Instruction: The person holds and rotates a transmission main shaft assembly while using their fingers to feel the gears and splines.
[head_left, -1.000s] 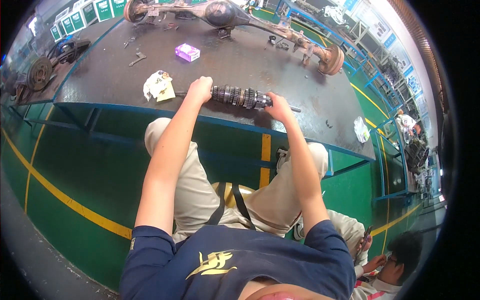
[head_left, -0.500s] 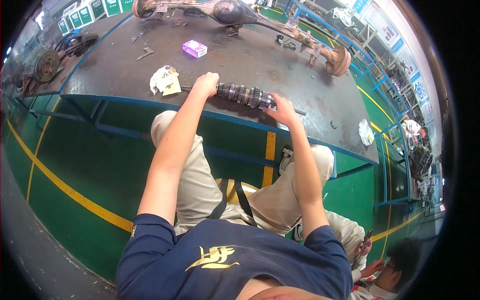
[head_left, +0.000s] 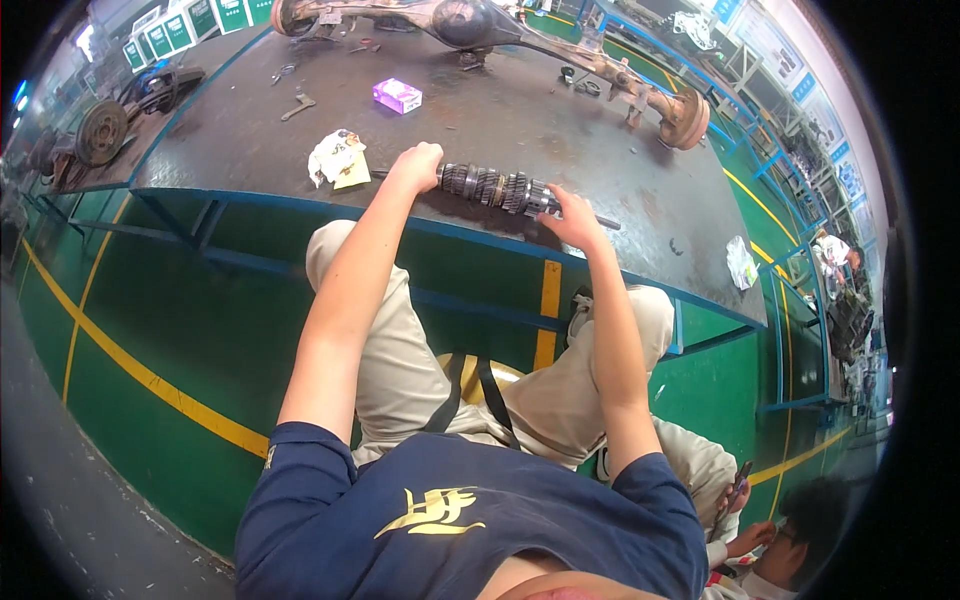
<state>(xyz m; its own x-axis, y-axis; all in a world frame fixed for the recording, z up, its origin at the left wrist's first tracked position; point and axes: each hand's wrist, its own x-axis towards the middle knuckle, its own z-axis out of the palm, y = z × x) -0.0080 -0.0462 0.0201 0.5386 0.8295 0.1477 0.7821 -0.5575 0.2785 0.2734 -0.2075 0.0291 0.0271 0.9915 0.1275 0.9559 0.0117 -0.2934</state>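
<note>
A gear shaft (head_left: pixel 490 187), a dark metal rod carrying several toothed gears, lies lengthwise near the front edge of the metal-topped table (head_left: pixel 480 130). My left hand (head_left: pixel 416 167) is closed around its left end. At its right end my right hand (head_left: pixel 573 218) grips the shaft with thumb and fingers, and the thin rod end sticks out to the right past it. Left of my left hand lie a crumpled white rag (head_left: pixel 332 157) and a yellow piece of paper (head_left: pixel 352 174), close to the shaft's thin left tip.
A rusty vehicle axle (head_left: pixel 470 25) spans the table's far side. A purple box (head_left: pixel 398 96) and a small metal tool (head_left: pixel 298 107) lie mid-table. A crumpled plastic bag (head_left: pixel 741 262) is near the right corner. A person (head_left: pixel 790 540) sits at lower right with a phone.
The whole view has shifted slightly. Both hands keep their hold on the gear shaft, which stays in about the same place on the table.
</note>
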